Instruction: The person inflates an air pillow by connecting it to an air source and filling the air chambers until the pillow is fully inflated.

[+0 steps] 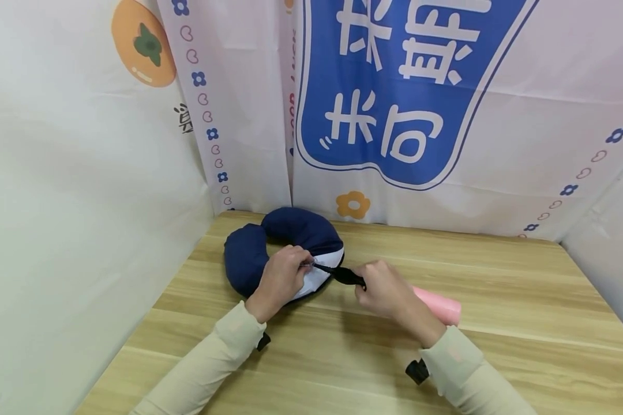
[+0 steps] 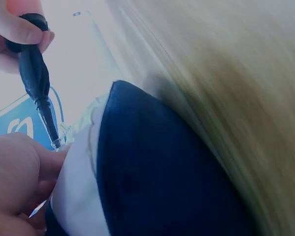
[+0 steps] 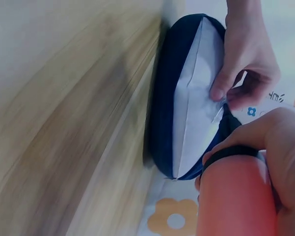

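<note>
Pump nozzle meets the neck pillow's clear valve

The navy neck pillow (image 1: pixel 303 227) lies on the table (image 1: pixel 519 305), towards 11 o'clock from its middle, with its gap facing between 10 and 11 o'clock. Its white panel (image 1: pixel 318 280) is at 4 o'clock on the curve. The left hand (image 1: pixel 282 274) has its grip nearly closed, thumb and fingers pinching the small clear valve (image 2: pixel 57 144) at that panel. At 3 o'clock from it, the right hand (image 1: pixel 386 288) has its grip wrapped around the pink pump (image 1: pixel 443 306), near the black collar (image 3: pixel 233 151). The pump's black nozzle (image 1: pixel 344 275) points between 9 and 10 o'clock, its tip at the valve; how deep it sits is hard to tell. Behind, at 12 o'clock, hangs a printed white cloth (image 1: pixel 249 104) bearing a blue panel (image 1: pixel 384 86).
</note>
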`<state>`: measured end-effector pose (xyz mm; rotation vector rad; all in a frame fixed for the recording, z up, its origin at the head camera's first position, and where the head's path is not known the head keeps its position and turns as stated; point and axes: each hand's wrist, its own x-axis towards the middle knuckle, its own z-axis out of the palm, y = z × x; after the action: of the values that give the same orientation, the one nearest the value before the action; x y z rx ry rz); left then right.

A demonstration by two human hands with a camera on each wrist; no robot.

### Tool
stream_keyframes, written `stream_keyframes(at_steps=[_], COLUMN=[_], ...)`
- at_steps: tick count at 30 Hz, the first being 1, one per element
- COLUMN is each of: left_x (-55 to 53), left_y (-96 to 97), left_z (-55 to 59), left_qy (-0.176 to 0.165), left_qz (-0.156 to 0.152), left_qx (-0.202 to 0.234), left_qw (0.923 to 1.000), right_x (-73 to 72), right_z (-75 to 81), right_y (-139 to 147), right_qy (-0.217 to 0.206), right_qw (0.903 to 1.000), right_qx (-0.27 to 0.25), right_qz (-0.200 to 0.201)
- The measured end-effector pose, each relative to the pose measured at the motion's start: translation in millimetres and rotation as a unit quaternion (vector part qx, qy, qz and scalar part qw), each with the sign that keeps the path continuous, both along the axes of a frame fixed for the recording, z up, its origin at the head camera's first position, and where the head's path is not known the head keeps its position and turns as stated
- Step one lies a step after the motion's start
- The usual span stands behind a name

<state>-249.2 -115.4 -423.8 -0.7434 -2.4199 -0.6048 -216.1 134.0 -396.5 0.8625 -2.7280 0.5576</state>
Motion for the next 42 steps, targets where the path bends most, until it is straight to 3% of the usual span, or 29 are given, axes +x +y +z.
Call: stream_keyframes(at_steps=[7, 11, 14, 20, 26, 31, 42], left_x=[-1.5, -8.3, -11.3, -3.6, 6.7, 12.9, 13.3], left_y=[0.0, -13.3, -22.9, -20.9, -13.3, -7.0, -4.3], left_z=[1.1, 0.4, 2.8, 6.8, 5.7, 8.2, 5.8], left_qy=[0.008, 0.022, 0.009, -0.034, -0.047, -0.083, -0.094], left_qz=[-0.017, 0.038, 0.070, 0.026, 0.021, 0.017, 0.017], left_qx=[0.003, 0.015, 0.040, 0.046, 0.062, 0.071, 0.070], left_qw=[0.9998, 0.9989, 0.9967, 0.9980, 0.9968, 0.9939, 0.9930], right_x=[-0.9, 1.8, 1.1, -11.1, -23.0, -33.8, -54.0], right_z=[-7.0, -2.5, 5.0, 11.9, 1.3, -7.2, -29.0], right_y=[13.4, 37.8, 64.7, 96.3, 110.1, 119.5, 124.1], right_qy=[0.027, 0.020, 0.021, 0.020, -0.020, -0.057, -0.089], right_qw=[0.9991, 0.9977, 0.9963, 0.9968, 0.9956, 0.9927, 0.9907], right_qx=[-0.018, -0.058, -0.083, -0.054, -0.048, -0.039, -0.025], right_qz=[0.027, 0.027, -0.008, -0.054, -0.078, -0.099, -0.100])
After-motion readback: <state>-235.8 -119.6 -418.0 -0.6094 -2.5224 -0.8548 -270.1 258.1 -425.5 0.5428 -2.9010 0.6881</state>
